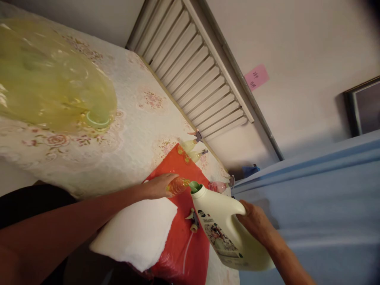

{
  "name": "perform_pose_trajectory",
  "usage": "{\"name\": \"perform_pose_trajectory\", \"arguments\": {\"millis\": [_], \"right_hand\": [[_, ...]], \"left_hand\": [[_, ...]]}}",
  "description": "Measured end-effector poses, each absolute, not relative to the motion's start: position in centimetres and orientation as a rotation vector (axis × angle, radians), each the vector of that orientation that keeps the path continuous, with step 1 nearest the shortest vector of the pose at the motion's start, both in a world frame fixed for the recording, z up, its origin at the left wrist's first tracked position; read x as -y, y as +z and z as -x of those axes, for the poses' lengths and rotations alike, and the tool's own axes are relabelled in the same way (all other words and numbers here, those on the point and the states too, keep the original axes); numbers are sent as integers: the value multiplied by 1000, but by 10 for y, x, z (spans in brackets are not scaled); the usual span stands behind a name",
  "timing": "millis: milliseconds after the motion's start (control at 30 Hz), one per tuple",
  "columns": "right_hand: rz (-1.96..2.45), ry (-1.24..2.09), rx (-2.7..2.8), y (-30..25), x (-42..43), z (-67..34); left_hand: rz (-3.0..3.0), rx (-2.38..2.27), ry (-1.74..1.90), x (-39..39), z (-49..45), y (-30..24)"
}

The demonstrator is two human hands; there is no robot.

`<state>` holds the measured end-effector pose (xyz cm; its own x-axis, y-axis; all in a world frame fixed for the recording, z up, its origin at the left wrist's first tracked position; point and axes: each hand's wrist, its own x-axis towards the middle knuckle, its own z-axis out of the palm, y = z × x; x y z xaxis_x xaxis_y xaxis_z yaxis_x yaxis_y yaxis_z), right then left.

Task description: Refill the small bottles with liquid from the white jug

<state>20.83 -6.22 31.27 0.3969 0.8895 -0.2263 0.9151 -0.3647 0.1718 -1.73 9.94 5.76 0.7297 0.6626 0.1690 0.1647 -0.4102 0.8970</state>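
My left hand (158, 187) is closed around a small clear orange bottle (178, 185), its open neck facing right. Gripped by the handle in my right hand (252, 217), a large pale green jug (227, 229) with a printed label tilts to the left. The jug's green spout (195, 187) is right at the bottle's mouth; whether liquid is flowing I cannot make out. Below them a grey spray trigger head (194, 221) with a thin tube lies on a red plastic sheet (192, 166). A folded white cloth (139, 233) covers the sheet's near left part.
Two yellowish spray bottles (192, 150) are at the sheet's far edge, and a pink spray bottle (218, 186) is behind the jug. A big yellow plastic bag (53, 79) lies on the flowered tablecloth (133, 158). A blue curtain (311, 206) hangs at right.
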Motion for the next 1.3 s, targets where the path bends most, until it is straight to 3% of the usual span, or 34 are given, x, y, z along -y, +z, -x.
{"name": "perform_pose_trajectory", "arguments": {"millis": [1300], "right_hand": [[-2352, -69, -1530, 314, 59, -210]], "left_hand": [[-1969, -660, 628, -99, 18, 61]]}}
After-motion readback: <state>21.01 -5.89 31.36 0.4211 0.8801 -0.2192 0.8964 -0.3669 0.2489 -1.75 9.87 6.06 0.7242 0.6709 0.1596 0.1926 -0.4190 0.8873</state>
